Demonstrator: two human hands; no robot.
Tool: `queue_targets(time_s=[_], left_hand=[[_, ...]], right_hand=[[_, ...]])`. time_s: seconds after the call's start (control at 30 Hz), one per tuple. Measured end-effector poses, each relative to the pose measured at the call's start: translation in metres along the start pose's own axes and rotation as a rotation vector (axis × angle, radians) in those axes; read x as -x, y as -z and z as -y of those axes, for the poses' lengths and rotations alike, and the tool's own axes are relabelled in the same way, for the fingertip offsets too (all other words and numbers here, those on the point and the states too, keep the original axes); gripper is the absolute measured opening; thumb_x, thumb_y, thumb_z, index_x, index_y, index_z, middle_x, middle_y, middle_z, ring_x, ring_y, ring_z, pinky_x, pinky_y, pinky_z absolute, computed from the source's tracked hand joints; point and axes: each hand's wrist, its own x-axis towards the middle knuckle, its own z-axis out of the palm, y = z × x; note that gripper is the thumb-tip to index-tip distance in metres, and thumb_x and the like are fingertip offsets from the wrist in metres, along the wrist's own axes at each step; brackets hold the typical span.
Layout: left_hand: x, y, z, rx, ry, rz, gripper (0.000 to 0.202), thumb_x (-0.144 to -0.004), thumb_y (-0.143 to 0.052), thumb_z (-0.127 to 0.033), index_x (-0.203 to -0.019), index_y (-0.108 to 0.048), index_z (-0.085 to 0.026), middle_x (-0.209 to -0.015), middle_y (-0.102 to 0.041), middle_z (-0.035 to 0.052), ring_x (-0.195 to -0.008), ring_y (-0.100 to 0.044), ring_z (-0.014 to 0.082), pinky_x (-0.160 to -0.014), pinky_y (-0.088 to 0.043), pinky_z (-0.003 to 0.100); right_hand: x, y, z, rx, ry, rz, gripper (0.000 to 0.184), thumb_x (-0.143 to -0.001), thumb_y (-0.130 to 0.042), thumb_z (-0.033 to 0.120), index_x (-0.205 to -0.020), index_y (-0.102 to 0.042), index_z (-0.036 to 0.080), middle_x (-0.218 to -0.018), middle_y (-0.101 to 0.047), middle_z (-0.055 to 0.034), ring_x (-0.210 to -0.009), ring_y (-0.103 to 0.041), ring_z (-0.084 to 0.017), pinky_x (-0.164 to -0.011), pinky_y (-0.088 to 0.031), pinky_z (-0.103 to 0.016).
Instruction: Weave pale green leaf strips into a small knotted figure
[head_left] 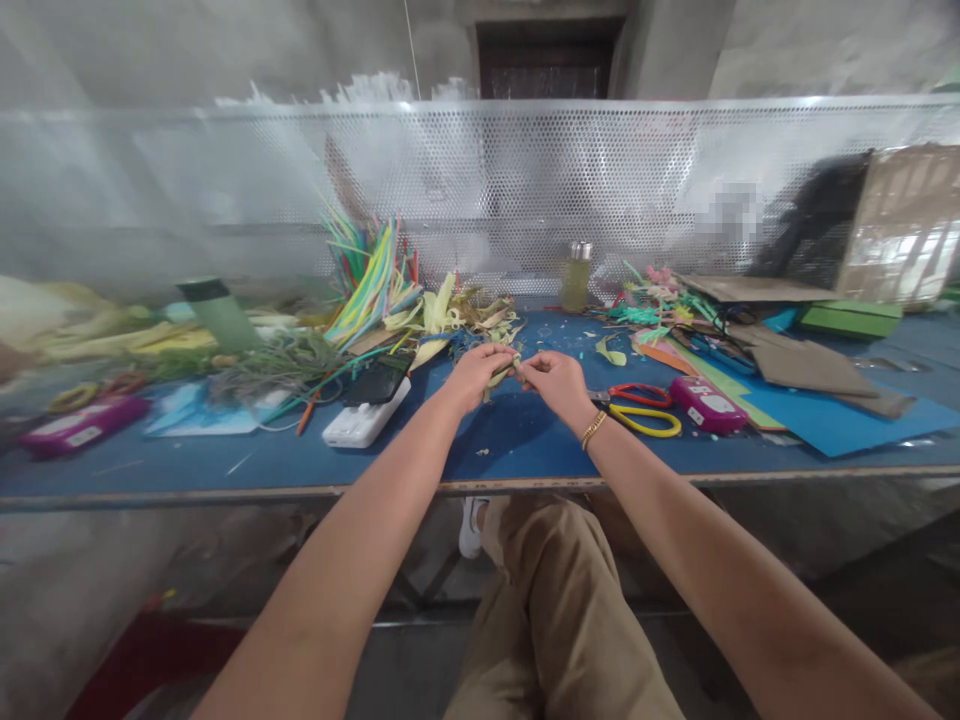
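Observation:
My left hand (480,370) and my right hand (553,380) meet over the middle of the blue table (525,450), fingers pinched together. Between them they hold a small pale yellow-green dried leaf strip (504,372). Both hands are closed on it, knuckles toward me. A gold bracelet (593,429) circles my right wrist. Just behind the hands lies a heap of similar dried leaf strips (465,312).
Yellow-and-red scissors (641,410) and a magenta case (709,404) lie right of my right hand. A phone on a white power bank (367,415) sits to the left. Coloured strips (371,270), a green flask (220,312), a jar (577,276), cardboard (810,365) and a perforated screen (600,180) stand further back.

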Motion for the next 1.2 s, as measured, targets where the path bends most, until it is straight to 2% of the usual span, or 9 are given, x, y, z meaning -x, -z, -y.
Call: queue_targets(time_s=[0.23, 0.4, 0.67, 0.97, 1.2], left_hand=[[-0.001, 0.002, 0.004, -0.069, -0.070, 0.046, 0.014, -0.069, -0.072, -0.022, -0.079, -0.066, -0.015, -0.065, -0.064, -0.0001, -0.061, -0.060, 0.0108, -0.061, -0.047, 0.023], [0.001, 0.002, 0.004, -0.233, -0.170, 0.102, 0.016, -0.070, -0.073, -0.024, -0.081, -0.066, -0.016, -0.068, -0.066, 0.0000, -0.065, -0.063, 0.0129, -0.068, -0.049, 0.027], [0.003, -0.002, 0.004, -0.516, -0.342, 0.059, 0.008, -0.074, -0.065, -0.022, -0.080, -0.065, -0.016, -0.064, -0.065, 0.0006, -0.058, -0.060, 0.0137, -0.056, -0.044, 0.024], [0.001, -0.006, 0.009, -0.425, -0.321, 0.060, 0.008, -0.073, -0.064, -0.020, -0.079, -0.061, -0.016, -0.069, -0.066, 0.0005, -0.061, -0.062, 0.0132, -0.059, -0.045, 0.024], [-0.002, -0.006, 0.014, -0.641, -0.340, -0.023, 0.006, -0.071, -0.059, -0.015, -0.075, -0.061, -0.017, -0.064, -0.067, 0.0008, -0.060, -0.062, 0.0148, -0.057, -0.045, 0.025]], right_hand=[[0.001, 0.001, 0.001, 0.006, -0.106, -0.039, 0.012, -0.072, -0.065, 0.028, -0.066, -0.066, 0.018, -0.060, -0.070, -0.0013, -0.052, -0.064, -0.013, -0.047, -0.047, -0.020], [0.001, 0.000, 0.005, -0.095, -0.212, -0.068, 0.007, -0.067, -0.065, 0.021, -0.061, -0.064, 0.017, -0.054, -0.066, 0.0003, -0.047, -0.060, -0.011, -0.043, -0.045, -0.018], [0.003, 0.000, 0.011, -0.213, -0.296, -0.051, 0.012, -0.066, -0.064, 0.018, -0.056, -0.058, 0.016, -0.052, -0.063, 0.0010, -0.042, -0.055, -0.007, -0.039, -0.041, -0.015], [0.001, 0.000, 0.009, -0.299, -0.363, -0.044, 0.013, -0.064, -0.062, 0.015, -0.056, -0.053, 0.018, -0.049, -0.060, 0.0020, -0.039, -0.051, -0.007, -0.037, -0.040, -0.017], [0.001, -0.001, 0.007, -0.332, -0.383, -0.019, 0.011, -0.062, -0.060, 0.012, -0.055, -0.054, 0.018, -0.049, -0.060, 0.0023, -0.037, -0.048, -0.006, -0.036, -0.038, -0.016]])
